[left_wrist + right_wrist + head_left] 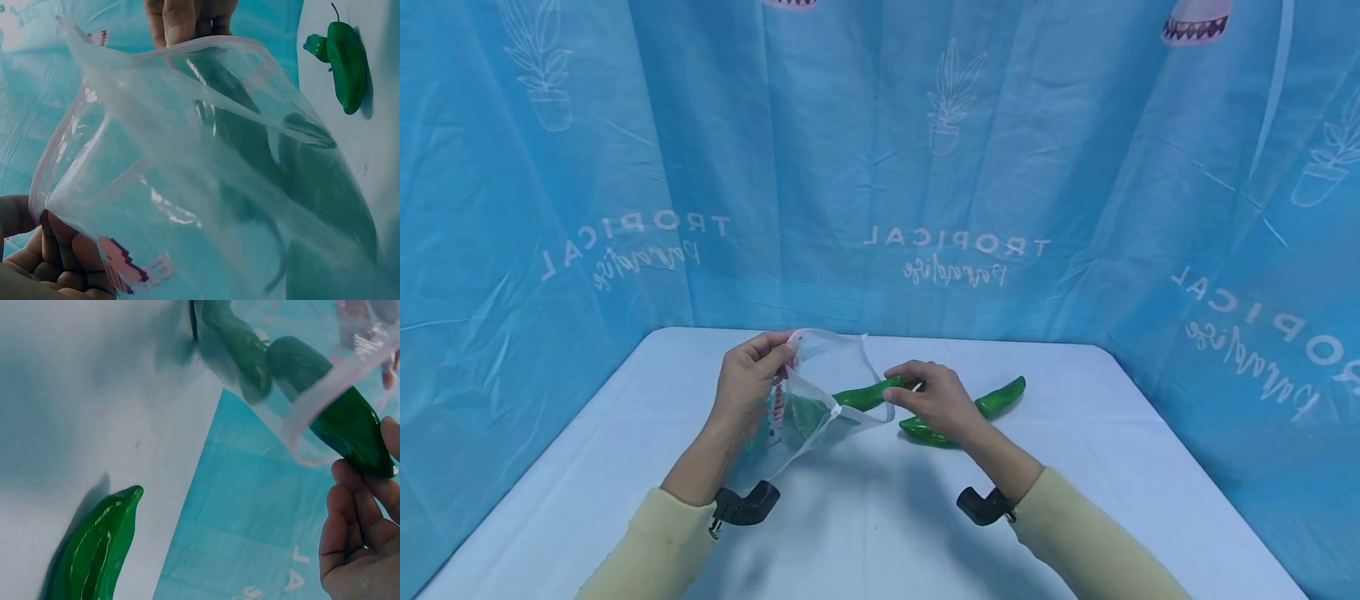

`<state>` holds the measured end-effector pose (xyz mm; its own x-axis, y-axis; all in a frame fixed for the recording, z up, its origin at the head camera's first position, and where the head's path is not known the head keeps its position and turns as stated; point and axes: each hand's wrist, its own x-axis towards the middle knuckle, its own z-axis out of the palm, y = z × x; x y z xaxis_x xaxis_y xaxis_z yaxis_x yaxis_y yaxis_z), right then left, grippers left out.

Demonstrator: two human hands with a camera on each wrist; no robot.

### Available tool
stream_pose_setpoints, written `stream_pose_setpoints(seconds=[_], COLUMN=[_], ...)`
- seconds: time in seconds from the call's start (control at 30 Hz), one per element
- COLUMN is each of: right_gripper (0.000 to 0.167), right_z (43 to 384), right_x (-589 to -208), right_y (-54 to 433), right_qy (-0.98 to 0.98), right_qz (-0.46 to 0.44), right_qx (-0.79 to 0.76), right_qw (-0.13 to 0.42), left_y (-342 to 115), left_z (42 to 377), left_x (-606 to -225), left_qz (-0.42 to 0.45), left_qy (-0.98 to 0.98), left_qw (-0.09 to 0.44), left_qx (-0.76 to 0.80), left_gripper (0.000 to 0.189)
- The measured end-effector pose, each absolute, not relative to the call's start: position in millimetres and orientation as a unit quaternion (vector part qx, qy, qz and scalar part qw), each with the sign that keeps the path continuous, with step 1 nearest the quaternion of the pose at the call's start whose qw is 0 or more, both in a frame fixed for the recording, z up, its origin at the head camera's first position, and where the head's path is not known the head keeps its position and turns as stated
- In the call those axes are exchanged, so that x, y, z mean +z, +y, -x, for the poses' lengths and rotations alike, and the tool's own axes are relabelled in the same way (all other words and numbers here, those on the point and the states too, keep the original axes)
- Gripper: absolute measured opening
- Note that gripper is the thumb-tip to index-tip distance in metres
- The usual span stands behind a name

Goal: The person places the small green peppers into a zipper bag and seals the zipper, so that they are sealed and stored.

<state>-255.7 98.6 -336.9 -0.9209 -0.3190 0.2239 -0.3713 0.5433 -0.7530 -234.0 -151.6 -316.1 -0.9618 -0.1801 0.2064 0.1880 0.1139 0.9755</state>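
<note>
My left hand (748,375) pinches the rim of a clear plastic bag (169,231) with reddish print, holding its mouth spread. In my right hand (936,400), thumb and fingertips grip one end of a long green pepper (865,395). Its other end reaches through the bag's mouth, as the right wrist view shows. Further green shapes show blurred through the plastic, among them another green pepper (234,353) lower in the bag. Two more glossy green peppers lie on the table beyond the right forearm, the farther pepper (1003,396) and the nearer pepper (925,432), partly hidden by that arm.
A white-covered table (865,533) lies under both hands. Blue printed curtains (835,167) enclose its back and sides. Each wrist carries a black camera mount, such as the left mount (747,504).
</note>
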Motion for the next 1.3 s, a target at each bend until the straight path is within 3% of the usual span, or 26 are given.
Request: stream_pose_setpoints(seconds=[0.47,1.3], right_gripper=[0.032,0.034], right_z=[254.7,260.4], right_x=[-337.3,-362.1], right_y=[82.7,145.0], right_qy=[-0.891,-0.899], right_qz=[-0.218,-0.126], right_qx=[0.397,0.419], right_qw=[0.023,0.013], left_y=[-148.9,-153.3], left_z=[235.4,237.2], left_x=[-315.8,-318.1], left_qz=[0.004,-0.009], left_qy=[-0.733,-0.731], left_qw=[0.136,0.133], left_qx=[-0.667,-0.669], left_gripper=[0.033,0.032])
